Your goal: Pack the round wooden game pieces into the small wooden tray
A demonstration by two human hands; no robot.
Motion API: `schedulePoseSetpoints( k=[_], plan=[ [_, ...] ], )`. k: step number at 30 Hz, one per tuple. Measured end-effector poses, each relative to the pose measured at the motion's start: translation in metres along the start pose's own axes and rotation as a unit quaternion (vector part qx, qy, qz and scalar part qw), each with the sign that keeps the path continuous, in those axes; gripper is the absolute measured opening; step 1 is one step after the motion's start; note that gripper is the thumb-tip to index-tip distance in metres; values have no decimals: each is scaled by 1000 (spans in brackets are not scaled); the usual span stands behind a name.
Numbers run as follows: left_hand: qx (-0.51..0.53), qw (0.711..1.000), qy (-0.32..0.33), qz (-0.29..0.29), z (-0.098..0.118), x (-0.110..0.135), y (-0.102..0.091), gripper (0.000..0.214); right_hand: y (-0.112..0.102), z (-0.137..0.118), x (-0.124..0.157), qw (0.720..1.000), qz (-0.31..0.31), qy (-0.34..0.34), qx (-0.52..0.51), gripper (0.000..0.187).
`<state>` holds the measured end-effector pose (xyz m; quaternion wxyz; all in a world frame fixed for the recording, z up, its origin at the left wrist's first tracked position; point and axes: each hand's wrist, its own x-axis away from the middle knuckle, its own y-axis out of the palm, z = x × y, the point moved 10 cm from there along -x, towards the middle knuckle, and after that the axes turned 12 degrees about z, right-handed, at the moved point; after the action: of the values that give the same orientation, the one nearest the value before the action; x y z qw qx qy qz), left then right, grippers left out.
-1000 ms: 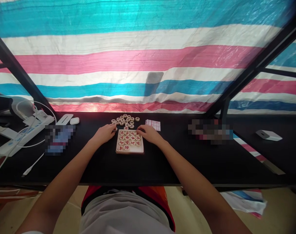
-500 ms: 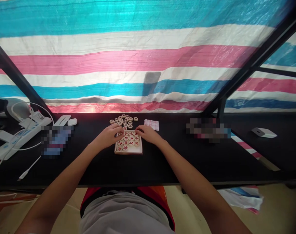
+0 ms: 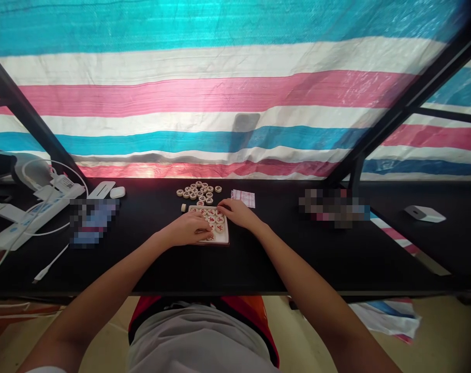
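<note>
A shallow white box (image 3: 222, 239) on the black desk holds several round xiangqi pieces (image 3: 211, 213) with red characters. My left hand (image 3: 187, 228) reaches over the box's left and middle part. Its fingers are bent together on a piece near the box's front row, and the hand hides several others. At the far right corner, my right hand (image 3: 237, 213) has thumb and fingers closed about the box's rim, close to a corner piece. One loose piece (image 3: 184, 207) stands on its edge just left of the box. Behind lies a cluster of dark-lettered pieces (image 3: 194, 189).
A folded paper with red lines (image 3: 243, 198) lies behind my right hand. To the left are a power strip (image 3: 37, 215), white cables and a small white case (image 3: 118, 192). A white adapter (image 3: 425, 213) sits far right. Striped sheeting (image 3: 204, 93) hangs behind the desk.
My left hand has moved from the box's far left corner toward its front middle. The piece standing on edge left of the box now shows. My right hand has stayed at its corner.
</note>
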<state>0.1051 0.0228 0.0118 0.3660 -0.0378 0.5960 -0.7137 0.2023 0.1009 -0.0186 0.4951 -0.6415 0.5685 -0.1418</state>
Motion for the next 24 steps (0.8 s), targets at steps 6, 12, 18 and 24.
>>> schedulePoseSetpoints(
  k=[6,12,18,24],
  plan=[
    [-65,997,-6,43,-13,-2,-15,31,0,-1,1,1000,-3,1,-3,24],
    [-138,972,-179,59,-90,16,-44,28,0,-2,1,1000,-6,-4,-8,27],
    [12,962,-265,-59,-106,31,-28,40,0,-2,1,1000,-13,2,-8,25],
    [53,955,-279,-85,-106,34,-24,32,-1,-4,1,1000,-15,0,-10,25]
  ],
)
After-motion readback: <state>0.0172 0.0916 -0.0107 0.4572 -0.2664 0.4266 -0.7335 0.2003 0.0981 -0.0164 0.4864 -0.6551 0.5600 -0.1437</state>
